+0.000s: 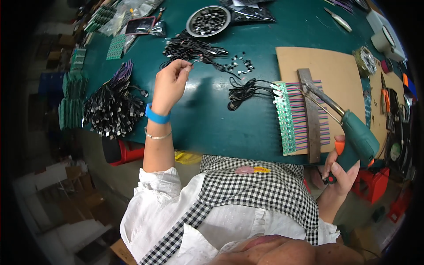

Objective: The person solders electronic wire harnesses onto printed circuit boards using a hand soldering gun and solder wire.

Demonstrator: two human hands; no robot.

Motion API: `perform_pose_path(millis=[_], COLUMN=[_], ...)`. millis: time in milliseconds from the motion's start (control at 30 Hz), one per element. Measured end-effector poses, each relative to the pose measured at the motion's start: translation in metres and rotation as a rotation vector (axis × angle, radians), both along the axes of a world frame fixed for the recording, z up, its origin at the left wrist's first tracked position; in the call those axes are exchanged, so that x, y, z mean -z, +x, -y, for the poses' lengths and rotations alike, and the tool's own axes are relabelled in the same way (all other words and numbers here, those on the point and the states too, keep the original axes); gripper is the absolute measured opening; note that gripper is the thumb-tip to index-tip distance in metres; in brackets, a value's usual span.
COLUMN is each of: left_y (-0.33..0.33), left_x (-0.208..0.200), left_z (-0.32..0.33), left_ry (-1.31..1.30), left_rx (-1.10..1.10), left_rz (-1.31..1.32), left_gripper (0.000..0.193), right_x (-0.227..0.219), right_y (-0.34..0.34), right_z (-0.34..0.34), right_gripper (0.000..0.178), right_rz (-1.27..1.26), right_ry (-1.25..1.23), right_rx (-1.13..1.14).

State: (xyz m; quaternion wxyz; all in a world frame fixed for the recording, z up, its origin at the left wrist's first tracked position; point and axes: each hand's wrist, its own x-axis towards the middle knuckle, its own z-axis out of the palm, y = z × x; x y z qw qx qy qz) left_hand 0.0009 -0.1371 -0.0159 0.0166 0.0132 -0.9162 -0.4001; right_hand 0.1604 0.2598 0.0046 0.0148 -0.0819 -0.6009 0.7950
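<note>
My left hand (171, 81) pinches the thin end of a black cable (195, 62) beside a pile of black cables (187, 46). My right hand (343, 179) grips a green soldering gun (360, 137) with an orange trigger, its metal tip reaching over a row of green circuit boards (285, 121). Pink, blue and dark wires (324, 128) run from the boards under a flat brown bar (312, 117) that lies across them. A few coiled black cables (243, 92) lead to the far end of the board row.
A brown board (335, 66) lies beneath the circuit boards. Small black and silver parts (243, 65) are scattered mid-table, with a bowl of connectors (208, 21) behind. Bundled cables (114, 108) and stacked green boards (72, 104) stand left. A solder spool (365, 61) and orange-handled pliers (385, 100) are right.
</note>
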Motion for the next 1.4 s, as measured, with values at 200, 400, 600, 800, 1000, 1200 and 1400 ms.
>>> perform_pose_path(millis=[200,400,600,800,1000,1200,1400], left_y=[0.044,0.065,0.073,0.082,0.08,0.079,0.081], left_x=[-0.028,-0.021,-0.025,-0.028,-0.027,-0.028,-0.027], left_z=[-0.096,-0.151,-0.168,-0.172,-0.164,-0.164,-0.166], left_ry=[0.513,0.57,0.49,0.725,0.898,0.847,0.724], left_rx=[0.326,0.533,0.564,0.535,0.444,0.422,0.458], left_rz=[0.343,0.412,0.437,0.42,0.368,0.423,0.401], left_gripper=[0.012,0.009,0.006,0.005,0.005,0.004,0.006], right_x=[0.004,0.015,0.031,0.007,0.008,0.004,0.006], right_y=[-0.029,-0.04,-0.034,-0.039,-0.034,-0.036,-0.035], right_z=[0.024,0.046,0.04,0.048,0.047,0.052,0.055], right_gripper=[0.063,0.07,0.063,0.042,0.057,0.058,0.062], right_rz=[0.009,-0.139,-0.365,-0.017,0.014,-0.029,-0.04], right_ry=[0.01,0.181,0.394,-0.221,-0.214,-0.111,-0.037], right_rx=[-0.044,-0.182,-0.174,-0.057,-0.008,-0.006,-0.026])
